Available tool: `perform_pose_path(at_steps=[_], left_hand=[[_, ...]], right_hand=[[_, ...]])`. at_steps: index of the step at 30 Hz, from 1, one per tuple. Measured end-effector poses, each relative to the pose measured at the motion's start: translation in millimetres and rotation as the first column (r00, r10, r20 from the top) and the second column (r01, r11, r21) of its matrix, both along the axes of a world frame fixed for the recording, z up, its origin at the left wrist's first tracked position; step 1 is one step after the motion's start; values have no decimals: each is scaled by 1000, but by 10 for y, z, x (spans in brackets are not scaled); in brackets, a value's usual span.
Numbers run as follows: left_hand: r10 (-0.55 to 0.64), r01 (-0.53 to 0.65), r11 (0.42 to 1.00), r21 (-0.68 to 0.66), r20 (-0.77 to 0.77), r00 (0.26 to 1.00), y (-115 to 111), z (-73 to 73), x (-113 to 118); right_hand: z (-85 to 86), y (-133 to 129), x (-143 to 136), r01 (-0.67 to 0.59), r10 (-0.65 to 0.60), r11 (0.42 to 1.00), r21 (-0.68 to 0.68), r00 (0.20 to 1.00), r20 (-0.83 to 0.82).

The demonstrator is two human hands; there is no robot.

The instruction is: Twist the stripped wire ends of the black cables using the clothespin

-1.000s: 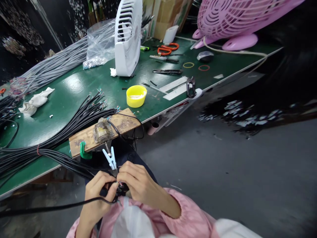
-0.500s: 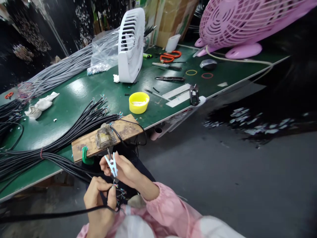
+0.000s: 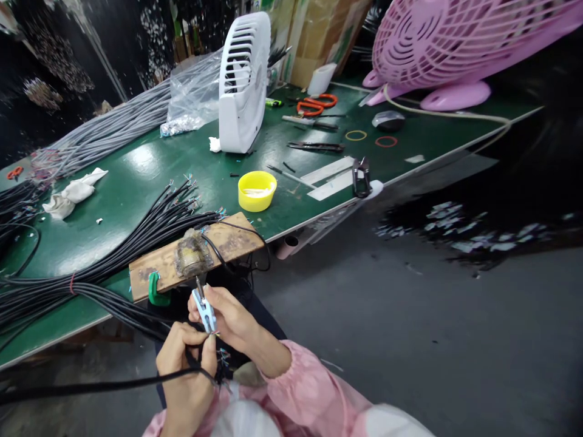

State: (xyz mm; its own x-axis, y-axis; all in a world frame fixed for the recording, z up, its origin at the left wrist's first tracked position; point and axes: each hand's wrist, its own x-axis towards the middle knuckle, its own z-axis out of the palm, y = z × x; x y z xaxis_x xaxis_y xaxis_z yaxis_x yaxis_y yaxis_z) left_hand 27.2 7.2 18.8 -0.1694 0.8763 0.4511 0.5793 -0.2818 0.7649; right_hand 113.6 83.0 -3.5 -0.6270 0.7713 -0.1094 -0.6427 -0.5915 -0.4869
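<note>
My right hand (image 3: 230, 315) is closed on a light blue clothespin (image 3: 204, 311), whose upper arms are pressed close together. The clothespin's lower end meets thin coloured wire ends (image 3: 215, 334) at my left fingertips. My left hand (image 3: 184, 364) pinches there, with a black cable (image 3: 113, 383) running across its palm and off to the left. Just above the clothespin, a metal tip (image 3: 199, 283) points down from a crusted lump (image 3: 192, 254) on a wooden board (image 3: 237, 233). A green clamp (image 3: 157, 290) grips the board's near edge.
Bundled black cables (image 3: 104, 267) with stripped ends lie on the green table (image 3: 136, 194). A yellow dish (image 3: 257, 191) holds white pieces. Behind stand a white fan (image 3: 243, 82) and a pink fan (image 3: 419, 45). Orange-handled scissors (image 3: 319, 104) and black nippers (image 3: 361, 177) lie to the right.
The clothespin's upper arms, spread in a V before, are now squeezed together. Its lower end and the wire ends have come closer together. The view has shifted slightly.
</note>
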Motion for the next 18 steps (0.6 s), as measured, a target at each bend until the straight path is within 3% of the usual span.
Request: perform_pose_path(at_steps=[5,13,18], left_hand=[[39,-38,999,-39,46,998,-1,43,41],[-19,19,1000,-10,16,1000,1,-4,-24],[-25,25,1000,-16,19,1000,7,-17,-32]], right_hand=[[-17,-6,3,-18,18,1000,-3,999,-45],[-39,-7,8,-83,85,996,20,988,-127],[-164,-11,10,-136,127,988,-74,985,-115]])
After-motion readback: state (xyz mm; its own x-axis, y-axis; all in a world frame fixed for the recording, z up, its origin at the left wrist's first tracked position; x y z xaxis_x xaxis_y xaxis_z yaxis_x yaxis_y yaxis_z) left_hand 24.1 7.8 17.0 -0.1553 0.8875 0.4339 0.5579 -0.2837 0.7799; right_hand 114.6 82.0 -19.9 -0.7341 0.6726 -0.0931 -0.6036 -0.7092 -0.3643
